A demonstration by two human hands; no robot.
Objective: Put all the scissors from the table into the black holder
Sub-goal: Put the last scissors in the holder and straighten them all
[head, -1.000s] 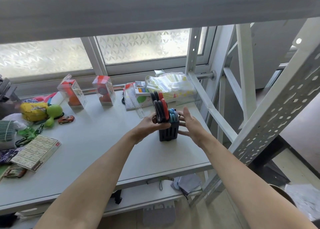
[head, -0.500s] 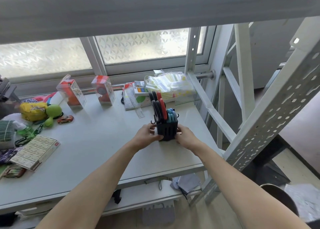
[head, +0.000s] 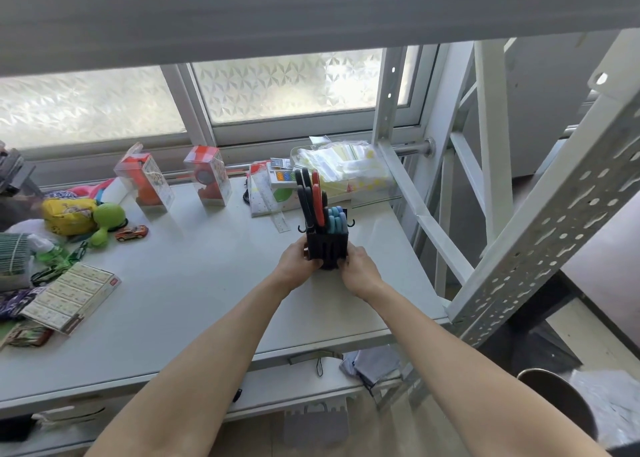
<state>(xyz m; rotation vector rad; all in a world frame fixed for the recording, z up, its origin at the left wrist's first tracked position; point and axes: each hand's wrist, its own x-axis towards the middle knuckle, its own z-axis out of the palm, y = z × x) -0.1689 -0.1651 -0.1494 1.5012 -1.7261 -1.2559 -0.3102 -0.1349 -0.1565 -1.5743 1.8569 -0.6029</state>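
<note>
The black holder [head: 327, 245] stands upright on the white table [head: 194, 283], right of centre. Scissors with black and red handles [head: 311, 200] stick up from its left side, and scissors with blue handles [head: 336, 218] sit lower on its right side. My left hand [head: 297, 262] grips the holder's lower left side. My right hand [head: 360, 269] grips its lower right side. The holder's base is hidden between my fingers. I see no loose scissors on the table.
Two clear toy boxes [head: 149, 179] stand at the back, beside a ruler [head: 280, 219] and a bag of packets [head: 343, 169]. Toys, a small car [head: 131, 232] and a flat carton [head: 72, 295] crowd the left. A white rack frame [head: 491, 166] rises at the right edge.
Both hands slid down from the holder's upper part to its base. The holder stayed in nearly the same spot, with the scissors still in it.
</note>
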